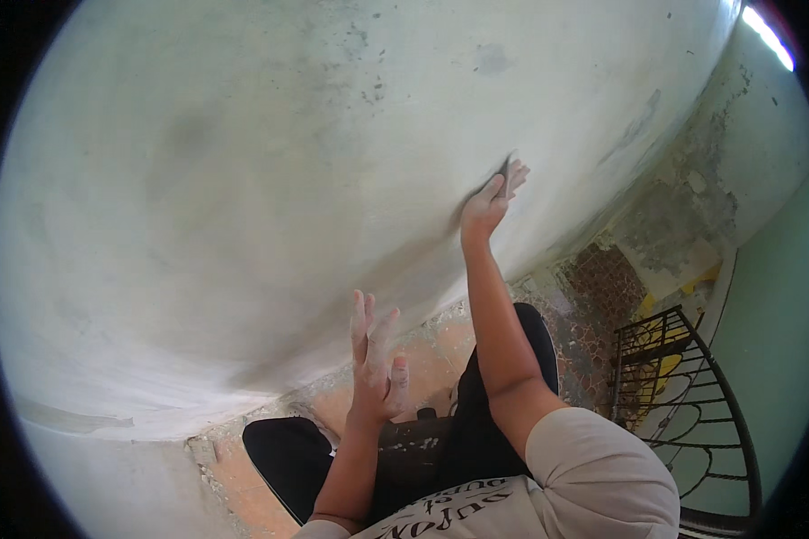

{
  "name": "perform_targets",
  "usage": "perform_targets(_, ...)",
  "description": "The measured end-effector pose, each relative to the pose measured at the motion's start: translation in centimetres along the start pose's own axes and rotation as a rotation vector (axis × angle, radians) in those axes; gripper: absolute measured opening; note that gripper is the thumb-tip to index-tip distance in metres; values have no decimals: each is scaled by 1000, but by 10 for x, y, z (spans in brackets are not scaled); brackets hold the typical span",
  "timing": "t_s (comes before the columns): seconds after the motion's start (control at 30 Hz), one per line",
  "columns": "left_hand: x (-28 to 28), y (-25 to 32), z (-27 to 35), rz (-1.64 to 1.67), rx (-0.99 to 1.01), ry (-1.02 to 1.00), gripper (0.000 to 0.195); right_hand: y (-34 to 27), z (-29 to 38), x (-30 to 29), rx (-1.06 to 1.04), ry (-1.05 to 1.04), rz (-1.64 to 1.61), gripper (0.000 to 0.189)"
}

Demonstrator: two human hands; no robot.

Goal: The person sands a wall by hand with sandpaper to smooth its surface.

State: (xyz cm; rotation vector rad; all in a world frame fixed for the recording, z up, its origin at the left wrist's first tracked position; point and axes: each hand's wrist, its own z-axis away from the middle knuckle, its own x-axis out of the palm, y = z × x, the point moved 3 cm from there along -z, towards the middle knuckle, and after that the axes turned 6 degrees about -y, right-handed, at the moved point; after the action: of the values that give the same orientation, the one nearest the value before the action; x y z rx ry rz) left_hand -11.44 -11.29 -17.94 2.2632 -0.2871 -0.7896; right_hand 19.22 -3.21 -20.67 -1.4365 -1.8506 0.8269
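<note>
A pale plastered wall (276,202) with grey patches and chipped spots fills most of the view. Against it, my right hand (487,205) presses a small thin sheet, apparently sandpaper (510,167), between thumb and fingers. The sheet is dark on the side towards the wall, and its far face is partly hidden by my fingers. My left hand (375,364) is raised above my lap, fingers apart and holding nothing. Whitish dust coats both hands. The left fingertips look apart from the wall.
Below my knees, an orange tiled floor (438,343) meets the wall along a rough, broken edge. A dark seat (414,441) shows between my legs. To the right stand a black metal railing (714,411) and a patch of brown patterned tiles (603,276). A lamp (768,39) glows top right.
</note>
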Motion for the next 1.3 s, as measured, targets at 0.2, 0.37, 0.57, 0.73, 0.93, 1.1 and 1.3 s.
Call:
perform_targets(0.2,-3,-8,-6,-52,-9,48,62,-36,102,36,-221,-112,-146,55)
perform_targets(0.37,-13,-3,-11,-75,-16,28,58,-38,100,28,-439,-409,30,55)
perform_targets(0.57,-24,9,-11,-19,-8,84,57,-31,54,22,-269,-24,-42,49)
perform_targets(0.73,-43,7,-3,-83,-20,138,57,-27,-5,-2,40,22,98,51)
perform_targets(0.93,-36,-7,-6,-106,-44,105,59,-55,96,54,-115,-76,-783,55)
perform_targets(1.1,-26,-3,-8,13,-54,120,54,-41,52,29,-685,-292,110,49)
perform_targets(1.3,-30,2,-6,-79,-30,77,54,-18,7,9,-16,-30,-264,54)
